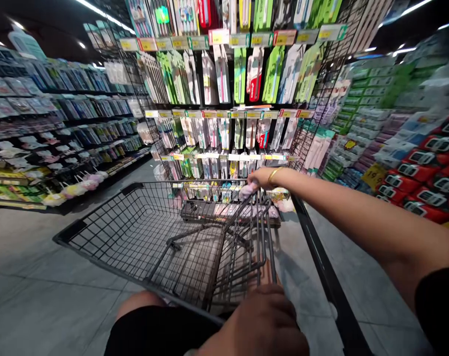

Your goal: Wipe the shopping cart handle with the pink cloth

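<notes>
Right hand [262, 176], gold bracelet [273, 174] on the wrist, is stretched out over the far end of the shopping cart [324, 269], fingers curled around a small pale pink packet [248, 189] that's too blurred to read. It hangs just in front of the lowest rows of the toothbrush rack [224, 133]. Left hand [263, 321] sits low and close, closed over the cart's near edge.

Single head-worn view, aimed forward and down. Shopping cart [315, 247] sat close beneath the lens, filling the lower frame; toothbrush rack [224, 99] stood near, straight ahead beyond it. Wide lens bowed the side shelves [42, 123].
</notes>
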Demonstrator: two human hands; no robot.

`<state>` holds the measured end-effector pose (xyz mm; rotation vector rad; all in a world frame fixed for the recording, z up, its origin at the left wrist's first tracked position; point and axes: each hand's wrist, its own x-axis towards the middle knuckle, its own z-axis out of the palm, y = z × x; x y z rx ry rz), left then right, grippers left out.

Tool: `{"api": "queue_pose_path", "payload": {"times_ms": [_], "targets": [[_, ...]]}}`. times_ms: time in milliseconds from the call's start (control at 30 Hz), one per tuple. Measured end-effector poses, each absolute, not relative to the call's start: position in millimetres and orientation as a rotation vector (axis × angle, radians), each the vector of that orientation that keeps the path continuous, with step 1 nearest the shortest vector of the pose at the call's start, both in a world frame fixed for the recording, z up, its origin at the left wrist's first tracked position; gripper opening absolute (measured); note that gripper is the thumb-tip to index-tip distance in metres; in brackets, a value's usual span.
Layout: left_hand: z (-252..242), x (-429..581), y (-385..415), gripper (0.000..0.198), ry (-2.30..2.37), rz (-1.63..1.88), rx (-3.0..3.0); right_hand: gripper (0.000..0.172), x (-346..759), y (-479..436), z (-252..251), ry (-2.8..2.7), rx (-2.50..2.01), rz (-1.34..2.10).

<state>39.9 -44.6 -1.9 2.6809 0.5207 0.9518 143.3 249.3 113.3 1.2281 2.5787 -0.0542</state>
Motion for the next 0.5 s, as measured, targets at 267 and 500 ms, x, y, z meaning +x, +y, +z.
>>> {"api": "queue_pose_path", "payload": {"times_ms": [267,500], "targets": [[-19,53,-29,0.055,0.503,0.990,2.695,0.025,168,159,122,2.776,1.262,0.117],[-43,66,-24,0.060,0.547,1.069,2.693,0.010,189,36,102,3.019,0.712,-0.107]]}}
